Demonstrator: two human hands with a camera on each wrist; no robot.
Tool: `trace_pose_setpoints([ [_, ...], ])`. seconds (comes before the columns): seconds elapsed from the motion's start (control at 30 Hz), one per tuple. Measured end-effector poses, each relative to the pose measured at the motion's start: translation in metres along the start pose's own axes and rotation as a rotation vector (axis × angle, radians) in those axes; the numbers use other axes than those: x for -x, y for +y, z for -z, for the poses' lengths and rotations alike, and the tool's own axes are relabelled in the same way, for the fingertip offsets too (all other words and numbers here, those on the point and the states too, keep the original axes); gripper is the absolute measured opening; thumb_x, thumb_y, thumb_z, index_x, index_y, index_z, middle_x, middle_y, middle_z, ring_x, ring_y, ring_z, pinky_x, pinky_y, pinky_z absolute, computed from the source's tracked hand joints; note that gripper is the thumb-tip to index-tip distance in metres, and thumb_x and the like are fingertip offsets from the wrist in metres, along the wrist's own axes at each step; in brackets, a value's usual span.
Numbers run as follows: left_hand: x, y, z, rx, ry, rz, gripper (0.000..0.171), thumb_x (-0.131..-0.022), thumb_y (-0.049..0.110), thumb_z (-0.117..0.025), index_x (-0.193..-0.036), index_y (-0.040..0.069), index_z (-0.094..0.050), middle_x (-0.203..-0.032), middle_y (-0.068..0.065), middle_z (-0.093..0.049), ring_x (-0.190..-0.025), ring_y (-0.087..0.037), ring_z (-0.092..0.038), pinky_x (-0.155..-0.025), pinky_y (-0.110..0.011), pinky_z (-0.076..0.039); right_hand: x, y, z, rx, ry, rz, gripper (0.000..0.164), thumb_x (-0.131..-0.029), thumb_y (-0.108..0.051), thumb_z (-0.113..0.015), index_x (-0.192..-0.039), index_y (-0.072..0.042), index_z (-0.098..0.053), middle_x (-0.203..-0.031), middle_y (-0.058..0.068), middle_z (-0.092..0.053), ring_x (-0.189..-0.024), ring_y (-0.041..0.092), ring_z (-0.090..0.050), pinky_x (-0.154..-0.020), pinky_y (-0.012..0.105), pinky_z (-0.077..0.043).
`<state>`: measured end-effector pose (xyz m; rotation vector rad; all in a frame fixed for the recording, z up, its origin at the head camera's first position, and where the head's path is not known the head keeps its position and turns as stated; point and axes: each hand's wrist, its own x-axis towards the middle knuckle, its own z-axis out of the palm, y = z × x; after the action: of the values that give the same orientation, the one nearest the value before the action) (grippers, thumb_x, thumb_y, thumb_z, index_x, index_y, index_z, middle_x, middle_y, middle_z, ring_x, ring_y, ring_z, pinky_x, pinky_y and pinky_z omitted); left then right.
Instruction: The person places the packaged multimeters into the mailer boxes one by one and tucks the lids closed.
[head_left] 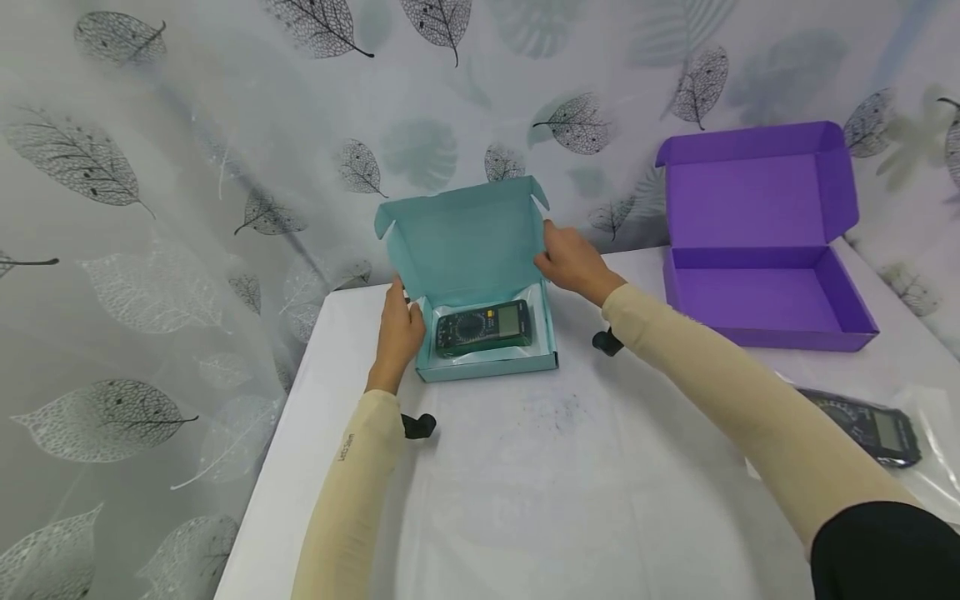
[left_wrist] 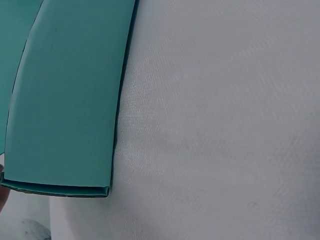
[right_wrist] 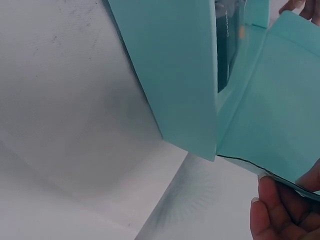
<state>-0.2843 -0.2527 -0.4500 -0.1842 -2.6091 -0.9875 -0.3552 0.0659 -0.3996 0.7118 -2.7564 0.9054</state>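
A teal cardboard box (head_left: 487, 366) stands on the table with its lid raised. Inside it lies a dark digital multimeter (head_left: 483, 327) in clear plastic wrapping. My right hand (head_left: 576, 260) pinches the right edge of the lid (right_wrist: 280, 110), thumb on the inner face and fingers behind. At the box's left side, my left hand (head_left: 400, 329) holds the lid near its lower left edge; its grip is partly hidden. The left wrist view shows mostly the box's front wall (left_wrist: 65, 100), with a bit of finger at the frame's edge.
An open purple box (head_left: 757, 287) stands at the right rear of the table. Nearer, partly behind my right sleeve, lies another multimeter (head_left: 892, 433) in a clear plastic bag. A leaf-patterned curtain (head_left: 450, 100) hangs behind the white table (head_left: 525, 500).
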Motion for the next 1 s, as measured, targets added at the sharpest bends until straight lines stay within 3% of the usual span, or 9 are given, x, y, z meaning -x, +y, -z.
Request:
trace_pose_setpoints([
  [0.27,0.004,0.001,0.002,-0.018,-0.009,0.028,0.055,-0.108,-0.001,-0.040,-0.162,0.003,-0.029,-0.148,-0.023,-0.052,-0.132,-0.037,-0.054,-0.108,-0.049,-0.044,0.003,-0.002,0.000,0.007,0.000,0.022,0.021,-0.098,-0.001,-0.049,-0.116,0.010,-0.052,-0.062,0.009,-0.049,-0.051,0.022,-0.047,-0.051,0.037,-0.039],
  [0.57,0.005,-0.003,0.002,0.019,0.052,0.001,0.042,-0.109,-0.002,-0.038,-0.150,-0.001,-0.045,-0.136,-0.024,-0.062,-0.124,-0.037,-0.061,-0.103,-0.049,-0.049,0.006,-0.004,-0.003,0.018,0.007,0.009,0.021,-0.098,-0.004,-0.052,-0.114,0.010,-0.055,-0.067,0.011,-0.054,-0.056,0.023,-0.053,-0.052,0.037,-0.044],
  [0.8,0.006,-0.003,0.002,0.030,0.051,0.017,0.038,-0.109,-0.001,-0.042,-0.146,-0.001,-0.048,-0.135,-0.023,-0.064,-0.122,-0.036,-0.062,-0.101,-0.049,-0.050,0.011,-0.004,-0.006,0.032,0.040,0.041,0.040,-0.097,-0.003,-0.052,-0.131,0.018,-0.050,-0.059,0.007,-0.048,-0.048,0.020,-0.046,-0.046,0.036,-0.038],
  [1.0,0.009,-0.001,0.003,0.020,0.044,0.039,0.037,-0.107,0.001,-0.045,-0.144,-0.002,-0.049,-0.132,-0.024,-0.064,-0.121,-0.036,-0.062,-0.100,-0.051,-0.050,0.013,-0.005,-0.010,0.025,0.039,0.026,0.039,-0.098,-0.005,-0.050,-0.131,0.017,-0.051,-0.059,0.006,-0.047,-0.047,0.019,-0.046,-0.045,0.035,-0.038],
])
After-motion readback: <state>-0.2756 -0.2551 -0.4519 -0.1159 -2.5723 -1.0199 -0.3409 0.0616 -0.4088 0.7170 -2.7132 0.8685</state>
